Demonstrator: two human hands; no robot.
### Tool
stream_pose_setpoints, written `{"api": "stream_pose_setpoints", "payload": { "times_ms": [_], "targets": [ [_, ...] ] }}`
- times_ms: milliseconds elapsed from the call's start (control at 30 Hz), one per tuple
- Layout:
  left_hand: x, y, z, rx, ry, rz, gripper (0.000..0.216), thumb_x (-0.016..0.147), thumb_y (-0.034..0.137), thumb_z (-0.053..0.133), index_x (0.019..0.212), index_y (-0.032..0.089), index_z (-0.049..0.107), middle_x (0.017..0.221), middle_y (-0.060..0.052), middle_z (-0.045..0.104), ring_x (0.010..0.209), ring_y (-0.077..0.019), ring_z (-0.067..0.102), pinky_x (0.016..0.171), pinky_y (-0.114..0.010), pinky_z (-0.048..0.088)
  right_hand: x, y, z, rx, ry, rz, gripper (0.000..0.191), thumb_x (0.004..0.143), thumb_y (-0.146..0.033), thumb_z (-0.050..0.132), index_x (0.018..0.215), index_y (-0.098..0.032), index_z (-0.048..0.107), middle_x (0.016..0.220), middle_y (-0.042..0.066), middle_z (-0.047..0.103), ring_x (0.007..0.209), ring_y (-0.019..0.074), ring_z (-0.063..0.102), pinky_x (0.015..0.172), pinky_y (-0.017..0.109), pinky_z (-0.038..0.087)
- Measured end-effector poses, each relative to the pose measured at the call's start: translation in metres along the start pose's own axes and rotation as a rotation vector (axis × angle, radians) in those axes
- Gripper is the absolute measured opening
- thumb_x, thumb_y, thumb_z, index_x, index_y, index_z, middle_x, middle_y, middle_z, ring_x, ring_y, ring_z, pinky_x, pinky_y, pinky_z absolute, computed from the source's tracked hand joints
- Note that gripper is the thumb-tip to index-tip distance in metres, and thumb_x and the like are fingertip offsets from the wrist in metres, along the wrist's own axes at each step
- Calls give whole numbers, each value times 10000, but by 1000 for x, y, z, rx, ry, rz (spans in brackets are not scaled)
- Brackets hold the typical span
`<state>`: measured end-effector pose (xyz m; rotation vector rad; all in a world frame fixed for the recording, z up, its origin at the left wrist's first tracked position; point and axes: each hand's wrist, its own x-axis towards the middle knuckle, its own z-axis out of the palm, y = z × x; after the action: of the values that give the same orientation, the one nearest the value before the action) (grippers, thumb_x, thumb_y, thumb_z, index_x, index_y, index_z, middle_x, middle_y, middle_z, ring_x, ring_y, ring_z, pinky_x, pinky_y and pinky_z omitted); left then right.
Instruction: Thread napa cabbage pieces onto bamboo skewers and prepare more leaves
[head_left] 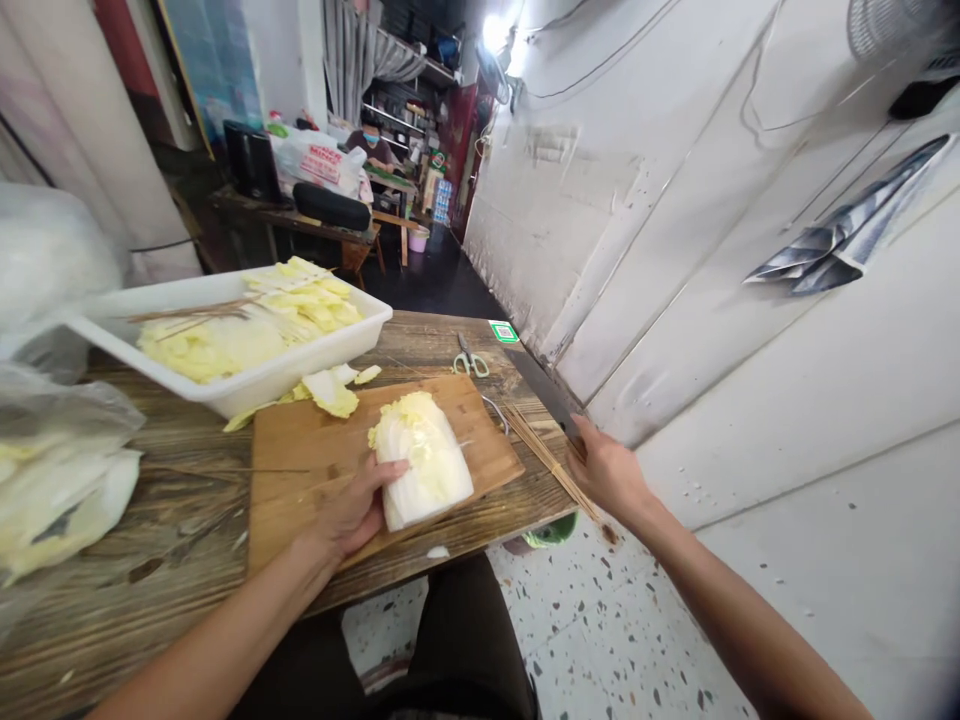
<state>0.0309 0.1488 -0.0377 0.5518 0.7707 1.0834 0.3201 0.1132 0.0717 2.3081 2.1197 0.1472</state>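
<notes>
A pale napa cabbage (pixel 427 460) rests on the wooden cutting board (pixel 300 500). My left hand (pixel 367 505) is closed around its left side, thumb on top. Off to the right, my right hand (pixel 607 468) grips a knife (pixel 544 392) with a broad dark blade, held over the table's right edge and apart from the cabbage. Beneath and beside the blade lies a bundle of thin sticks (pixel 551 460). Loose cabbage leaves (pixel 330 390) lie at the board's far left edge.
A white tub (pixel 300 367) holds cabbage leaves and sticks. Scissors (pixel 470 360) lie beyond the board, near a green QR-code card (pixel 504 331). Plastic bags (pixel 67 450) crowd the left. A white wall (pixel 712 380) stands close on the right. Another person (pixel 371 145) sits far back.
</notes>
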Motion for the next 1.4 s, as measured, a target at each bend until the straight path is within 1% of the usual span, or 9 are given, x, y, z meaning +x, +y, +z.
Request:
{"api": "stream_pose_setpoints", "payload": {
  "times_ms": [67,133,233,333,533,667,867,1267,1400],
  "targets": [
    [0,3,0,9,-1,-11,687,606,257,753,1259,181,554,1082,-100,735,1075,-324,662,949,-444,544,33,-3,21,-16,-12,51,443,939,-290,461,1364,-168,434,1147,135,663,983,253,662,787,322,503],
    [0,4,0,18,2,-17,718,576,264,755,1262,182,558,1067,-104,740,1090,-338,653,960,-457,534,61,-7,40,-21,-26,96,398,949,-311,482,1312,-147,471,1115,156,666,974,252,663,793,325,506],
    [0,5,0,28,8,-20,757,546,271,764,1270,195,554,1086,-101,735,1115,-348,638,978,-465,520,90,-14,63,-11,-40,140,362,968,-365,506,1248,-136,521,1106,127,649,962,224,652,823,366,522],
    [-1,3,-2,35,14,-34,775,533,272,771,1272,193,551,1102,-100,730,1130,-353,629,991,-470,511,105,-21,80,9,-51,163,351,959,-387,545,1221,-153,554,1139,84,622,962,204,636,833,412,539],
    [1,2,-7,37,25,-78,829,516,301,806,1293,197,535,1141,-101,718,1140,-368,620,1006,-483,502,121,-29,100,53,-63,188,349,947,-359,574,1226,-150,557,1175,93,608,986,211,630,839,412,543],
    [2,1,-10,24,20,-89,890,498,341,834,1319,212,514,1185,-105,702,1153,-376,610,1024,-479,488,127,-31,107,75,-72,194,344,943,-351,581,1221,-148,561,1178,94,605,984,209,630,834,406,546],
    [2,1,-12,6,-2,-99,938,479,359,855,1337,209,505,1181,-106,705,1142,-390,612,1034,-501,474,132,-31,113,78,-87,193,350,941,-350,585,1225,-147,559,1193,98,599,1002,215,625,845,414,542],
    [6,-2,-15,-9,-35,-78,892,526,323,823,1349,198,504,1169,-100,710,1141,-379,615,1027,-494,483,136,-36,109,61,-157,149,340,943,-351,581,1220,-155,562,1189,91,601,995,211,626,839,412,544],
    [6,-2,-14,-11,-41,-78,896,522,325,825,1349,198,506,1166,-100,712,1134,-378,620,1023,-493,486,144,-31,100,37,-169,119,342,942,-349,583,1224,-157,560,1202,92,596,1010,216,622,850,420,540]
  ]
}}
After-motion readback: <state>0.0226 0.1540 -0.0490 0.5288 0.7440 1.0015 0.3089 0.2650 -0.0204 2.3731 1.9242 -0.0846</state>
